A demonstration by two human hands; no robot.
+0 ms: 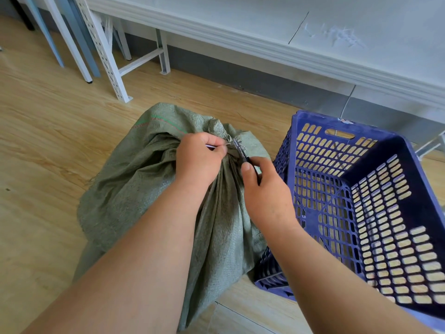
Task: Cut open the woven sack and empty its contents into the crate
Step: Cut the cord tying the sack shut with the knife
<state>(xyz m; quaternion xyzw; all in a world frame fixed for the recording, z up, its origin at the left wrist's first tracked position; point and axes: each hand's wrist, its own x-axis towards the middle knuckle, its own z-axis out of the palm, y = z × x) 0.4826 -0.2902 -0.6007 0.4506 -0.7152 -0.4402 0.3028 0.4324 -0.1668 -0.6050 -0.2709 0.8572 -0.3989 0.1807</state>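
Sack position: the green woven sack [144, 189] stands on the wood-look floor [43, 141], bunched to a tied neck [230, 147] at the top, its right side just beside the crate.
Crate position: the blue perforated crate [361, 201] sits to your right, tilted toward you, nothing visible inside.
Left hand: your left hand [198, 156] is closed on the gathered neck, fingers curled round the fabric; a thin white strip shows at the knuckles, identity unclear.
Right hand: your right hand [263, 186] grips a slim dark cutting tool [245, 158], thumb along the handle, tip at the tie.
Risk, fingers: the tip works right against your left fingertips; a slip when the tie gives would likely carry it into them.
Risk, fabric: cutting too deep could slit the weave rather than the tie, and the contents may spill onto the floor when you lift.
Risk, crate: the sack leans near the crate wall; tipping it could shove the crate away.
Hidden, blade: the edge is buried in the folds; you cannot tell whether the tie is cut.
Hidden, contents: nothing inside the sack shows.
Hidden, tool: handle print too small to read.
Cut off: the crate's near corner runs out of frame.
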